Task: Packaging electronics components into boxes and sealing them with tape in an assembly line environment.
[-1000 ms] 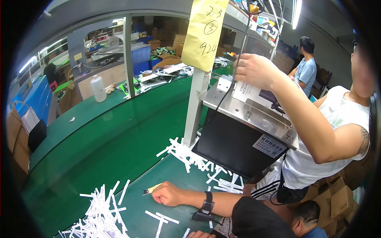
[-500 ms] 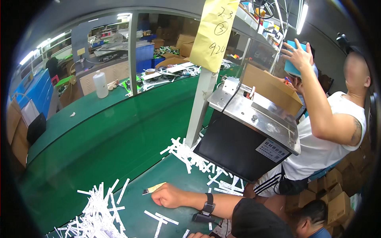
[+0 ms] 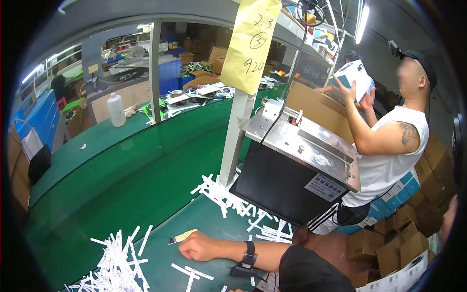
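Observation:
My right hand (image 3: 197, 246) rests curled in a fist on the green tabletop, its arm coming from the lower right with a black strap round the wrist. Whatever its fingers hold, if anything, is hidden. Just beyond the knuckles lies a small yellow strip with a dark end (image 3: 184, 236). Several loose white paper strips (image 3: 192, 272) lie on the near side of the fist. A big heap of such strips (image 3: 114, 265) spreads to the left. Of my left hand (image 3: 237, 290), only a sliver shows at the lower edge, with its fingers out of sight.
A black machine with a metal top (image 3: 296, 165) stands beyond my arm, more white strips (image 3: 226, 197) along its base. A post with a yellow paper (image 3: 250, 48) rises beside it. At right, a co-worker holds a white and blue box (image 3: 354, 80) near an open carton (image 3: 318, 109).
The co-worker has turned and lowered the box, now with both hands at it. The view has shifted slightly. My right fist stays beside the yellow strip; less of my left hand shows.

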